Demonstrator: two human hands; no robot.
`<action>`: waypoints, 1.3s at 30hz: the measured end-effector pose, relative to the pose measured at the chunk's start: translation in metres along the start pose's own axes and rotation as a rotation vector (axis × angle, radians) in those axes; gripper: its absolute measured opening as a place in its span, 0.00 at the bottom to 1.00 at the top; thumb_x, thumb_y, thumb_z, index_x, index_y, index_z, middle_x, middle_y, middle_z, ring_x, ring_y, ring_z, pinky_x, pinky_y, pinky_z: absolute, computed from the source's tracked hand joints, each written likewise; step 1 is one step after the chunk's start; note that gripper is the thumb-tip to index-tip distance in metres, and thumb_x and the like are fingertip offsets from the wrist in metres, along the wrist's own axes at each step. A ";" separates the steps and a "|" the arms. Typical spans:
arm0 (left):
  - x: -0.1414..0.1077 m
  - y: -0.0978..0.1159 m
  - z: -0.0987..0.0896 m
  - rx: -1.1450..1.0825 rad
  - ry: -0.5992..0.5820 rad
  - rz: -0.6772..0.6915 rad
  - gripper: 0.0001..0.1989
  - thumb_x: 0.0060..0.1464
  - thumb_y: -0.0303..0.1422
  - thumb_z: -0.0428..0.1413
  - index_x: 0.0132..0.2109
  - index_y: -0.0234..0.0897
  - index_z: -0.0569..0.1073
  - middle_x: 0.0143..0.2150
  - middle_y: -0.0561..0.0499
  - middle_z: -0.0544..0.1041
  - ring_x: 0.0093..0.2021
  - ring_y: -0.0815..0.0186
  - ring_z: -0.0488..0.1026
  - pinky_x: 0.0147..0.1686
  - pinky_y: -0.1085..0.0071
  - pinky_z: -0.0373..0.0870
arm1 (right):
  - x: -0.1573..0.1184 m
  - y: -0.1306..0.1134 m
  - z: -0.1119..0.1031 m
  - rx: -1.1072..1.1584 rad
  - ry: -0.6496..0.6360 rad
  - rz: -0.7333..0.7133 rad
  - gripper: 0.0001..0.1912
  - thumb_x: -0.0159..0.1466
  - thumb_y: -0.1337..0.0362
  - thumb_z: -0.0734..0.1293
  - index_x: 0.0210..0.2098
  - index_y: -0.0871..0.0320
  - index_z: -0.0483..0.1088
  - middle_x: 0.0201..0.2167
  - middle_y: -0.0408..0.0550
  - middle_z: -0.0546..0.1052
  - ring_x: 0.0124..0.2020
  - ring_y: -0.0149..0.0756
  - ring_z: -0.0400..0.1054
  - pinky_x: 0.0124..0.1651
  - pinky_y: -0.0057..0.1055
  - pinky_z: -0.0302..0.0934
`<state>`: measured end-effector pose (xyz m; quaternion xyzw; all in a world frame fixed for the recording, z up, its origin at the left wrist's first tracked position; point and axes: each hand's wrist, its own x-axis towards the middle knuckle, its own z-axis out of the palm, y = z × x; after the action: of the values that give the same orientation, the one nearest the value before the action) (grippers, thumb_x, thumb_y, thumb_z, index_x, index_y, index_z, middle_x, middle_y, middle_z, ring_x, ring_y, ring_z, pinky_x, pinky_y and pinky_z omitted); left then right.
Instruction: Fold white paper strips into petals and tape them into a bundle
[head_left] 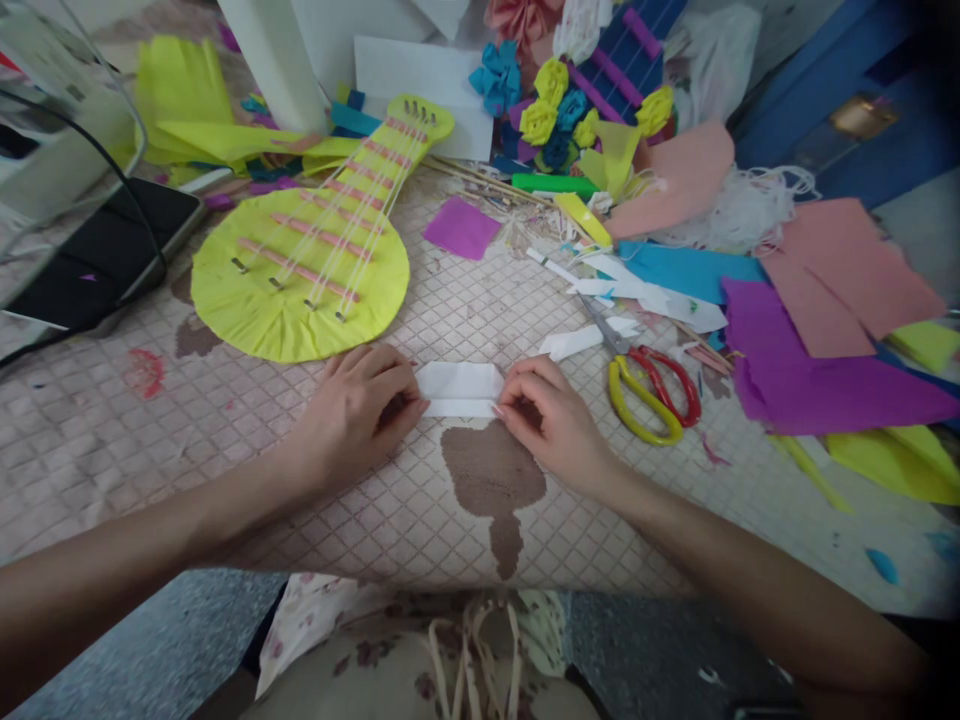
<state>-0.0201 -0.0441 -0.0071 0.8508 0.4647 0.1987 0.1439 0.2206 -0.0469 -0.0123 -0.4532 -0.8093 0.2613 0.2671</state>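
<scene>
A small strip of white paper (459, 384) lies between my hands near the front of the table, with a fold line running along its length. My left hand (367, 400) pinches its left end between thumb and fingers. At the right end, my right hand (551, 415) grips the paper the same way. Just beyond my left hand lies a yellow paper lute (300, 290) with pink bars and white strings. To the right of my right hand rest scissors (645, 385) with one red and one yellow handle, beside a white paper scrap (589, 338).
A purple paper square (461, 228) lies behind the strip. Purple sheets (817, 370), pink paper (847, 270) and a blue strip (690, 265) spread on the right. Paper flowers (551, 85) stand at the back. A phone (105, 250) with a cable is at left.
</scene>
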 end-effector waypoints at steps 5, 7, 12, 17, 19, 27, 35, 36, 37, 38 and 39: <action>0.000 0.001 0.002 0.028 -0.008 -0.029 0.06 0.56 0.32 0.51 0.32 0.36 0.67 0.37 0.49 0.69 0.39 0.62 0.66 0.43 0.63 0.62 | 0.000 0.002 0.003 -0.023 -0.003 0.030 0.06 0.60 0.73 0.62 0.31 0.56 0.61 0.37 0.47 0.65 0.39 0.35 0.62 0.40 0.34 0.59; 0.001 0.000 0.003 0.021 -0.013 -0.039 0.05 0.55 0.31 0.52 0.31 0.36 0.66 0.36 0.50 0.68 0.38 0.62 0.66 0.42 0.63 0.62 | 0.000 0.002 0.003 -0.011 -0.001 0.033 0.07 0.60 0.73 0.63 0.33 0.56 0.61 0.38 0.47 0.65 0.39 0.35 0.62 0.41 0.34 0.60; 0.000 -0.006 0.005 -0.064 0.044 -0.058 0.04 0.52 0.30 0.55 0.34 0.36 0.66 0.35 0.51 0.69 0.38 0.63 0.67 0.41 0.65 0.62 | 0.000 0.001 0.000 0.020 -0.038 0.012 0.08 0.60 0.75 0.61 0.35 0.55 0.62 0.39 0.47 0.64 0.40 0.34 0.61 0.42 0.34 0.59; -0.001 -0.006 0.001 -0.171 0.017 -0.046 0.03 0.54 0.27 0.52 0.36 0.36 0.70 0.37 0.51 0.69 0.40 0.64 0.67 0.42 0.66 0.63 | 0.001 0.000 -0.001 0.009 -0.049 -0.023 0.08 0.62 0.74 0.60 0.34 0.56 0.66 0.37 0.47 0.64 0.41 0.35 0.61 0.42 0.34 0.59; 0.000 -0.006 -0.001 -0.185 0.000 -0.030 0.06 0.55 0.27 0.51 0.35 0.37 0.72 0.38 0.51 0.70 0.41 0.64 0.68 0.43 0.65 0.63 | 0.001 0.000 -0.001 0.011 -0.035 -0.013 0.08 0.61 0.74 0.61 0.35 0.56 0.67 0.37 0.47 0.64 0.41 0.36 0.61 0.43 0.35 0.59; 0.007 0.002 -0.005 -0.047 -0.090 -0.059 0.09 0.57 0.34 0.48 0.36 0.37 0.72 0.37 0.50 0.70 0.41 0.61 0.68 0.42 0.63 0.62 | 0.007 -0.008 0.005 -0.038 0.008 0.054 0.05 0.63 0.67 0.61 0.30 0.57 0.65 0.33 0.47 0.66 0.35 0.34 0.61 0.37 0.34 0.57; 0.011 0.010 0.004 0.163 -0.020 -0.099 0.12 0.53 0.42 0.56 0.30 0.37 0.68 0.35 0.49 0.70 0.39 0.59 0.68 0.37 0.63 0.60 | 0.010 -0.010 0.013 -0.173 0.053 0.062 0.09 0.58 0.66 0.67 0.26 0.57 0.61 0.31 0.45 0.65 0.35 0.37 0.62 0.38 0.36 0.56; 0.010 0.008 0.004 0.145 -0.021 -0.095 0.11 0.53 0.41 0.56 0.31 0.37 0.68 0.35 0.50 0.70 0.39 0.60 0.68 0.37 0.63 0.60 | 0.009 -0.009 0.012 -0.156 0.042 0.058 0.08 0.58 0.67 0.67 0.27 0.56 0.61 0.32 0.45 0.65 0.36 0.37 0.62 0.39 0.36 0.56; 0.009 0.006 0.004 0.119 -0.024 -0.091 0.10 0.53 0.39 0.56 0.31 0.38 0.68 0.35 0.50 0.70 0.39 0.60 0.68 0.38 0.64 0.60 | 0.007 -0.008 0.011 -0.137 0.033 0.054 0.08 0.58 0.68 0.66 0.27 0.56 0.61 0.32 0.46 0.65 0.36 0.37 0.62 0.39 0.36 0.57; 0.008 0.003 0.004 0.087 -0.028 -0.087 0.08 0.53 0.38 0.55 0.32 0.38 0.68 0.35 0.50 0.70 0.39 0.61 0.68 0.38 0.64 0.60 | 0.006 -0.008 0.010 -0.117 0.026 0.052 0.07 0.59 0.69 0.66 0.28 0.56 0.62 0.33 0.46 0.65 0.37 0.37 0.62 0.40 0.36 0.57; 0.007 0.001 0.003 0.049 -0.029 -0.086 0.07 0.53 0.36 0.55 0.33 0.38 0.68 0.35 0.51 0.70 0.39 0.62 0.68 0.39 0.64 0.61 | 0.005 -0.007 0.009 -0.098 0.021 0.051 0.06 0.59 0.70 0.65 0.29 0.56 0.62 0.34 0.46 0.66 0.37 0.37 0.62 0.40 0.36 0.57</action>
<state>-0.0142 -0.0387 -0.0076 0.8361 0.5034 0.1686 0.1382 0.2079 -0.0470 -0.0129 -0.4887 -0.8065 0.2234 0.2465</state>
